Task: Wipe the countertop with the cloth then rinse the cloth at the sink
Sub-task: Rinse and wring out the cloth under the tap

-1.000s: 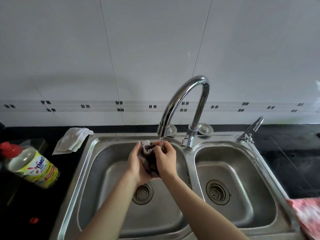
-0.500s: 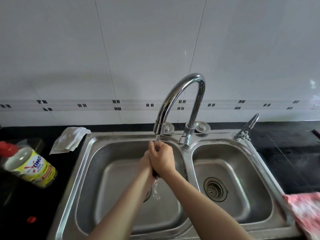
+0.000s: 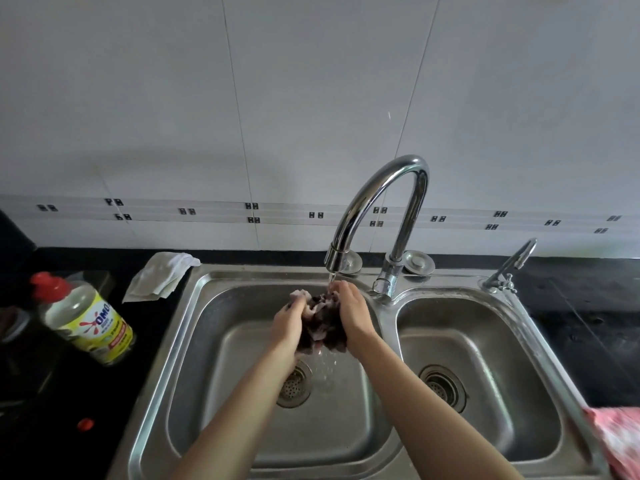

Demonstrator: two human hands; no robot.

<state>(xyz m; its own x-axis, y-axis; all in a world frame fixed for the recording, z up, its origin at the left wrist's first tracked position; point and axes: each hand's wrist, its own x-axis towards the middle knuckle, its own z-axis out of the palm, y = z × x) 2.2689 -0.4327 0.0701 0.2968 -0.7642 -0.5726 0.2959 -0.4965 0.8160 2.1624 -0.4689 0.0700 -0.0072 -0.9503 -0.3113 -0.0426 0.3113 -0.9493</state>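
Both hands, left (image 3: 289,322) and right (image 3: 353,315), grasping the cloth (image 3: 323,327) under the tap (image 3: 377,202) — best knead and squeeze over the sink (image 3: 207,327) till it runs clear

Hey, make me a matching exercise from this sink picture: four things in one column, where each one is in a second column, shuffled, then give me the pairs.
Things
1. dark cloth
2. white cloth
3. bottle
4. pink cloth

Places
A. on the counter at the sink's back left corner
B. at the sink's front right corner, cut off by the picture edge
C. gripped by the left hand and right hand under the running faucet
D. on the counter far left, red cap on

Pairs: 1-C, 2-A, 3-D, 4-B
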